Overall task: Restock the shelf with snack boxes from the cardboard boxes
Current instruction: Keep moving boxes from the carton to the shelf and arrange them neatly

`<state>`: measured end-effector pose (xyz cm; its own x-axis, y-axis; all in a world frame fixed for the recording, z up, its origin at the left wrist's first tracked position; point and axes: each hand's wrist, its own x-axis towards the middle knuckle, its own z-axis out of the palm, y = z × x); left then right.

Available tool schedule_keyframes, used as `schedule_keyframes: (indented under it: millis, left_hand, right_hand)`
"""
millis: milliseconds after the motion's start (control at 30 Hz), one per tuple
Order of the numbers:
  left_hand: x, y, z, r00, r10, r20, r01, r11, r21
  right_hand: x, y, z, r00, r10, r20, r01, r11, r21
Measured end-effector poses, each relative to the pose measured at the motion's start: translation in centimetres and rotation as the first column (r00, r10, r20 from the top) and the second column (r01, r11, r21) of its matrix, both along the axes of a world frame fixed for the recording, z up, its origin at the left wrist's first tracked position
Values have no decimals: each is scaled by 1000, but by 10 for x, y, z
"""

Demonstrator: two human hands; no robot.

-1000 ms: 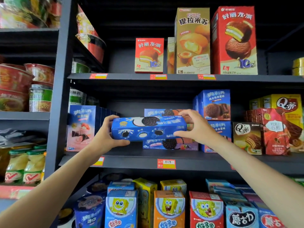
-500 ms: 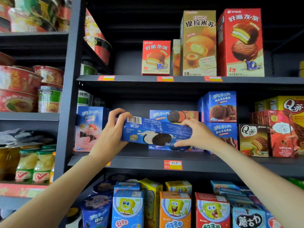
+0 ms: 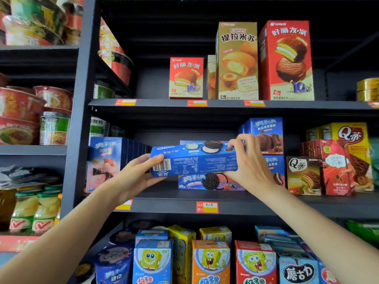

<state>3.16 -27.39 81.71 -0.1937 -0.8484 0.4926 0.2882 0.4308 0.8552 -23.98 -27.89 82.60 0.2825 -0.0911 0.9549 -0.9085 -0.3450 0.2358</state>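
I read "OREO" in white on the top face of the long blue cookie box [image 3: 194, 159], with a barcode at its left end and fine print across the side facing me. My left hand [image 3: 136, 177] grips that left end, and my right hand [image 3: 249, 162] pinches the right end, thumb below and fingers curled over the top. The box hangs level just above another Oreo box [image 3: 207, 181] lying on the dark middle shelf [image 3: 266, 206]. Yellow boxes [image 3: 346, 136] marked "Q" stand to the right. Red-and-yellow price tags [image 3: 207, 207] line the shelf edges.
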Motion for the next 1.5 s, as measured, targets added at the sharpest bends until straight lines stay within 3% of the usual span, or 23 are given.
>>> schedule_keyframes:
  millis: [167,333,433,533,600,667,733,767,833,933,1033,1100,1233,1333,1433,1500]
  left_hand:
    - [6,0,1,998,-42,47,47,990,-130]
    - [7,2,1,991,-53,127,72,986,-152]
    - [3,5,0,993,14,120,4,989,-146]
    - [0,3,-2,940,283,189,-219,929,-299]
    - [1,-1,-4,823,510,249,-355,805,-475]
    - [0,-4,-6,637,731,244,-402,585,-705]
    - [-6,-3,-9,443,884,151,-241,279,-930]
    - [-10,-1,-12,373,924,85,-124,140,-982]
    - [-19,7,-16,303,953,-7,-4,-6,-1000]
    - [-21,15,-17,286,945,-159,-9,-163,-987]
    - [-14,21,-13,255,924,-286,91,-317,-944]
    - [-13,25,-13,261,916,-306,137,-349,-927]
    - [-14,26,-18,255,911,-323,186,-374,-908]
    - [-9,19,-20,252,922,-293,213,-348,-913]
    - [-2,13,-20,169,967,-193,213,-227,-951]
    - [0,12,-18,187,981,-57,56,-68,-996]
  right_hand:
    - [-10,-4,-2,997,77,4,-75,953,292]
    - [-14,-9,-5,995,103,14,-102,937,335]
    - [-12,-7,-1,964,198,179,-249,909,333]
    - [-10,-3,4,863,307,402,-455,818,353]
    - [-10,0,6,776,371,510,-585,726,363]
    - [-9,1,9,655,426,624,-719,606,340]
    - [-6,1,10,537,437,721,-814,494,307]
    - [-4,0,10,534,433,726,-818,481,315]
    - [-2,-2,8,625,414,662,-756,532,380]
    - [-5,1,7,747,369,553,-643,611,462]
    - [-11,3,7,935,259,241,-353,746,564]
    - [-12,2,7,968,206,146,-253,778,575]
    - [-12,-1,5,980,175,100,-198,747,635]
    - [-12,0,4,971,218,104,-236,775,586]
    - [-12,5,11,971,226,82,-240,882,405]
    - [-11,11,18,991,114,-67,-102,981,164]
